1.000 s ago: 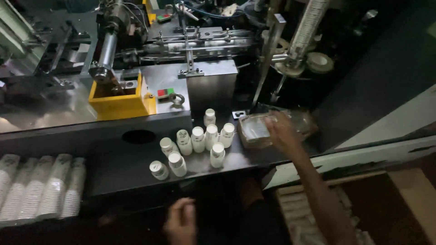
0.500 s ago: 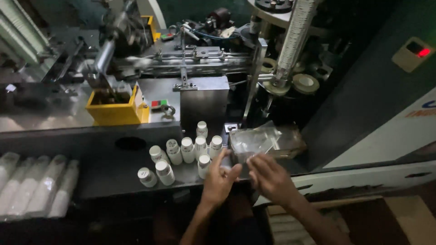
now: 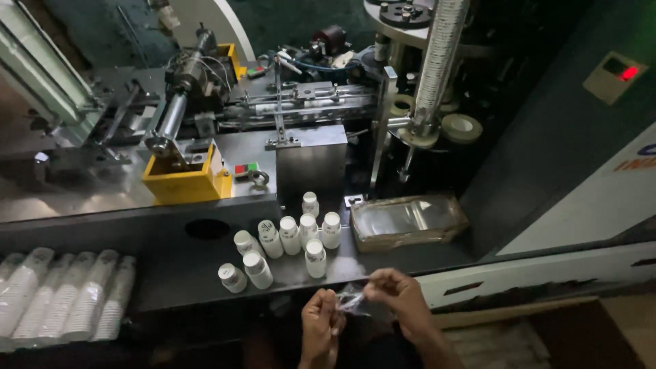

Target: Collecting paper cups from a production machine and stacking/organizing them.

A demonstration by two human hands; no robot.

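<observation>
Both hands meet below the desk [image 3: 171, 273] edge: the left hand [image 3: 321, 326] and right hand [image 3: 400, 295] pinch a small clear plastic bag [image 3: 352, 301] between closed fingertips (its outline is faint in the dim light). White paper cups [image 3: 290, 236] stand near; a stack of clear bags [image 3: 406, 220] lies beside them

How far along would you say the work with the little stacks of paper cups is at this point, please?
Done: nine short cup stacks stand on the dark shelf, and bagged sleeves of cups lie at left. In hand: the left hand and right hand pinch one thin clear bag between them. Left: none of the standing stacks is bagged; the bag pile remains.
</observation>
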